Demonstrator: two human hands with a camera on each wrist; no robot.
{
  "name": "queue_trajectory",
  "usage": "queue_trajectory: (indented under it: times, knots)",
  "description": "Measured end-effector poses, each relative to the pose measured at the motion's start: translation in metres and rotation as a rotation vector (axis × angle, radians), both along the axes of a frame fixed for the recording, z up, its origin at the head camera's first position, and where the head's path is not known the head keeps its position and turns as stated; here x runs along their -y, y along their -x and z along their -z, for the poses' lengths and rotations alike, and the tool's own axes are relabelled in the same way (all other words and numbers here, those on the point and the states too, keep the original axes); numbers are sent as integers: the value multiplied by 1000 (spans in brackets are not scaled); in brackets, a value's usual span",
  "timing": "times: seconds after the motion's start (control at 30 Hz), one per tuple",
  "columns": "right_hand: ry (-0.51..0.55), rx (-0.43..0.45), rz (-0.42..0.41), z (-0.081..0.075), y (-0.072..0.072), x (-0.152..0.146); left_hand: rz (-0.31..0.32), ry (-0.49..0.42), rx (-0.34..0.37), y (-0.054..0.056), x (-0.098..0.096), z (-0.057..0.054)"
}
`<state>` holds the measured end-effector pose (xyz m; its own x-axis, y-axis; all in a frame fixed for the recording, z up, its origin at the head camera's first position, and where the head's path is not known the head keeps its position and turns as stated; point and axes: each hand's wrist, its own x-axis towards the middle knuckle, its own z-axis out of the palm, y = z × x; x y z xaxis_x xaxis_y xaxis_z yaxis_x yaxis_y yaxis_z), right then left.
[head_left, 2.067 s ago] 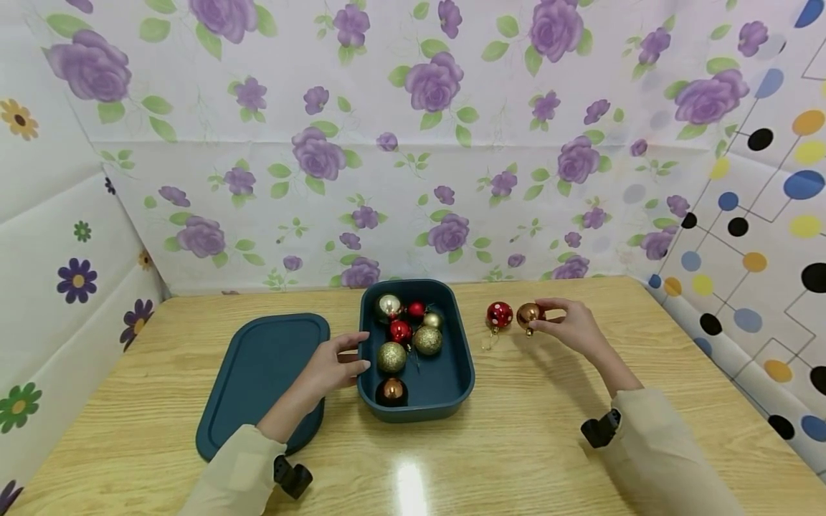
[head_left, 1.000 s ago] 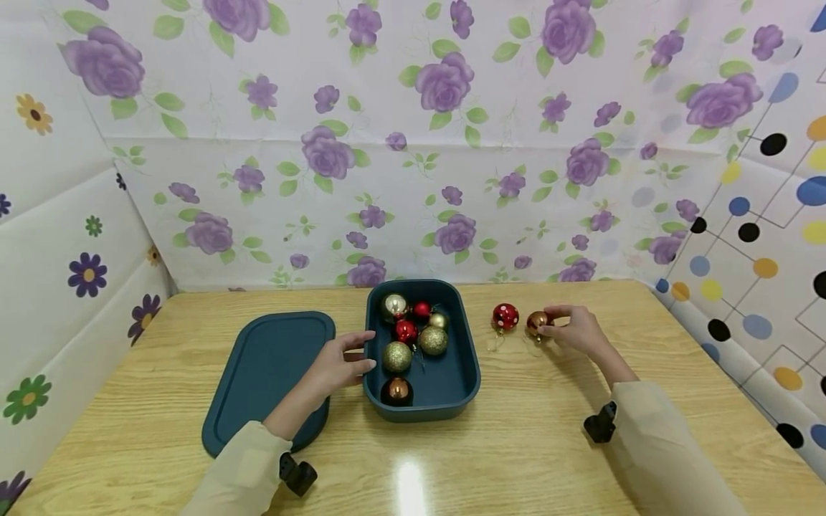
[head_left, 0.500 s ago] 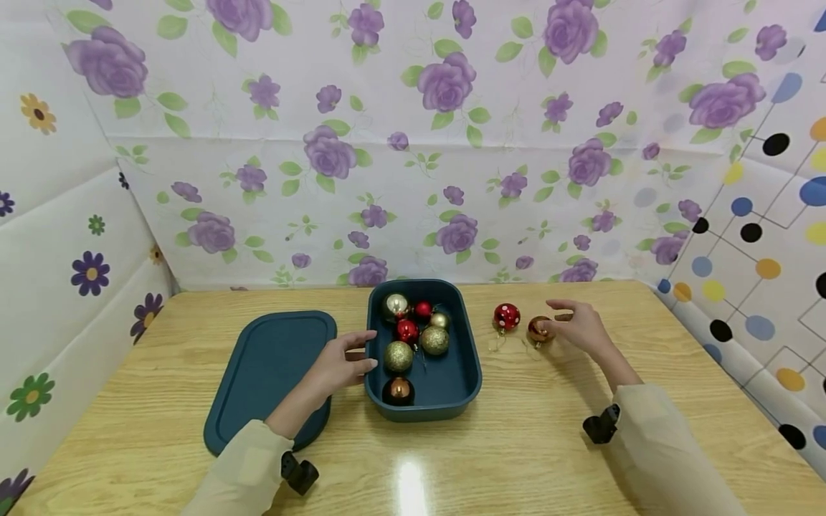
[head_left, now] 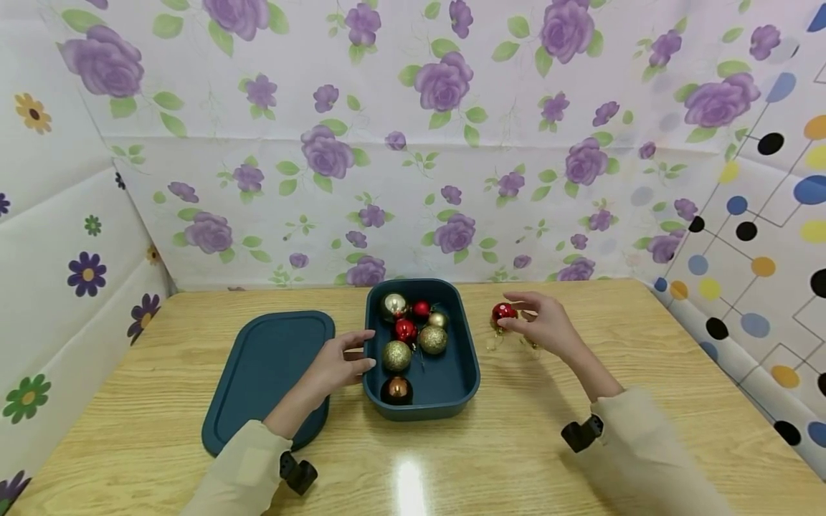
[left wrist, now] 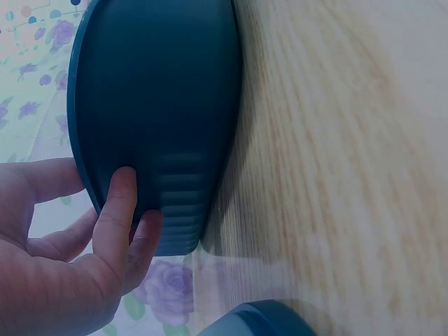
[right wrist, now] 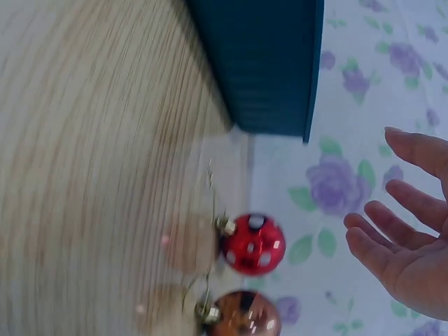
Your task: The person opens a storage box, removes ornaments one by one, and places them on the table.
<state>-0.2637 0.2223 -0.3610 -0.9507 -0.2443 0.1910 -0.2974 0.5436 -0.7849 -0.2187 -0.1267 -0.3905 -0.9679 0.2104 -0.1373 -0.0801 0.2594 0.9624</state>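
A dark blue box (head_left: 461, 398) holds several Christmas baubles: glittery gold (head_left: 396, 355), plain gold, red and a copper one (head_left: 396, 390). My left hand (head_left: 335, 362) grips the box's left wall, with fingers over the rim and others against the outside, as the left wrist view shows. Right of the box, a red bauble with white spots (head_left: 502, 312) lies on the table. A copper bauble (right wrist: 246, 318) lies beside it, mostly hidden by the hand in the head view. My right hand (head_left: 543, 324) hovers over these two, fingers spread and apart from both in the right wrist view.
A dark blue lid (head_left: 267, 373) lies flat on the wooden table (head_left: 490, 459), left of the box and partly under my left forearm. A flowered cloth wall (head_left: 419, 179) stands close behind the table, with patterned walls at both sides.
My right hand has let go of the copper bauble, which lies on the table, and has moved left toward the spotted red bauble. The left hand has stayed at the box.
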Motion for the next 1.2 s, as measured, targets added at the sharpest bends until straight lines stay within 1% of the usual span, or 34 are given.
queue_trajectory:
  times: [0.13,0.23,0.43,0.53,0.67,0.8,0.93,1.03,1.2]
  knots:
    - [12,-26,-71,-2,-7,20,-3,0,4,0,0,0]
    - [-15,-56,-123,-2,-13,34,-2,-2,8,0,0,0]
    - [-32,-31,-241,-1,-23,63,-4,-5,9,-1,0,-1]
    - [-51,-30,-312,2,-25,76,-4,-6,10,-1,0,-1]
    - [-116,-56,-394,9,-26,90,-5,-7,12,0,-1,-1]
    - [-172,-48,-449,15,-29,103,-5,-7,12,0,-1,0]
    - [-180,-13,-502,19,-32,114,-3,-5,11,0,-1,0]
    - [-197,-3,-537,23,-32,120,-6,-2,9,0,-1,0]
    - [-208,17,-576,26,-33,127,-6,0,6,0,-1,0]
